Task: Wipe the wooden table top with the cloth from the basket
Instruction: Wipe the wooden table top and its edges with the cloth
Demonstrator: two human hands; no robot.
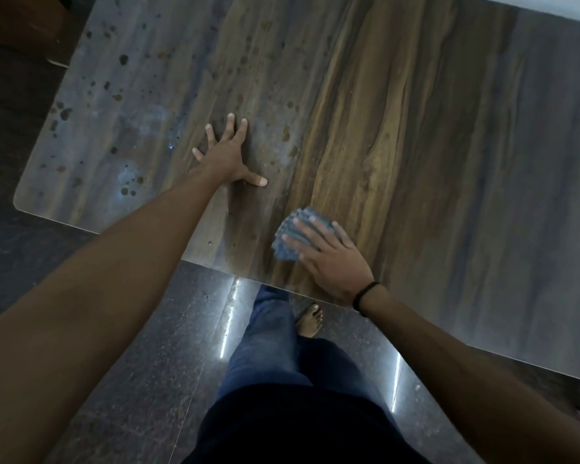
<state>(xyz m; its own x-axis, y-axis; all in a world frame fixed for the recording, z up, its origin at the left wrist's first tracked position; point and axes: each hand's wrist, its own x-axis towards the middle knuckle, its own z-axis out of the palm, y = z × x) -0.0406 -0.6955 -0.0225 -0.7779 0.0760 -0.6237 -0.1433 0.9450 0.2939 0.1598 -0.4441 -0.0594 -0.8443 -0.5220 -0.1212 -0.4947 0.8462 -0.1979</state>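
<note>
**Inspector:** Head view, item 1: report the position of the cloth point(285, 252).

**Technician:** The blue-grey cloth lies bunched on the wooden table top point(416, 145), near the table's near edge and about midway along it. The right hand point(329, 259) covers most of it. Only the cloth's far and left margins show past the fingertips.

**Inspector:** Item 2: state of the right hand.

**Technician:** Its fingers point(307, 231) are straight and slightly fanned, laid flat on top of the cloth and pressing it to the wood. They are not curled round it. A dark wristband point(365, 296) sits on that wrist, just above the table edge.

**Inspector:** Item 3: state of the left hand point(226, 155).

**Technician:** It rests palm-down on bare wood, well to the left of the cloth and farther from the person. Its fingers point(230, 123) are spread wide, the thumb pointing right. It holds nothing.

**Inspector:** Item 4: surface condition.

**Technician:** Dark spots point(124, 60) are scattered over a dull, greyish zone at the left end, around and beyond the left hand. The strip to the right of the cloth shows warmer brown grain.

**Inspector:** Item 5: surroundings.

**Technician:** Below the table edge, a leg in blue jeans point(268, 329) and a bare foot point(310, 321) stand on a dark speckled floor point(131, 329) with bright reflections.
</note>
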